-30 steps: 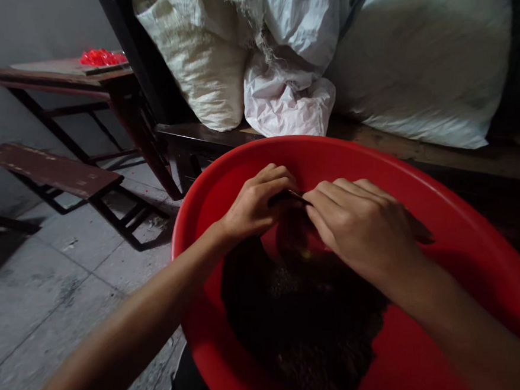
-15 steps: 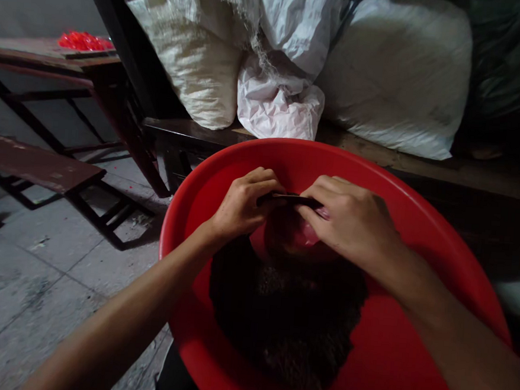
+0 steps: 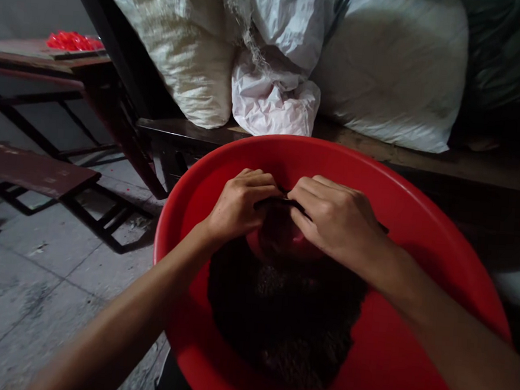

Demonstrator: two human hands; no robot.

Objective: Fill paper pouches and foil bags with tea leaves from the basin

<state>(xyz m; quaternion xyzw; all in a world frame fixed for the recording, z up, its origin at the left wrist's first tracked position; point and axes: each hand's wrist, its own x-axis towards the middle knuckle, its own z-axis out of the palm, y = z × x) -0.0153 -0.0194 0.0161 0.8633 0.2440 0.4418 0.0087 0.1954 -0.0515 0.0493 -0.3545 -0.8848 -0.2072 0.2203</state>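
Observation:
A large red basin (image 3: 409, 348) holds a heap of dark, loose material (image 3: 278, 315). Over the far part of the heap, my left hand (image 3: 246, 203) and my right hand (image 3: 330, 215) are close together, fingers bent and pinching a thin dark strip (image 3: 281, 202) between them. Below the strip is a pinkish-red rounded object (image 3: 279, 238), partly in shadow; whether it is joined to the strip cannot be made out. Part of a dark edge also shows past my right hand's knuckles.
Behind the basin, white sacks (image 3: 393, 68) rest on a dark wooden ledge (image 3: 193, 132). At left stand a wooden table (image 3: 24, 54) with bright red items (image 3: 75, 42) on it, and a brown bench (image 3: 34, 167) on the tiled floor (image 3: 21, 297).
My right hand has shifted slightly left, closer to my left hand, and less of the pink object shows between them. The whole view has moved a little.

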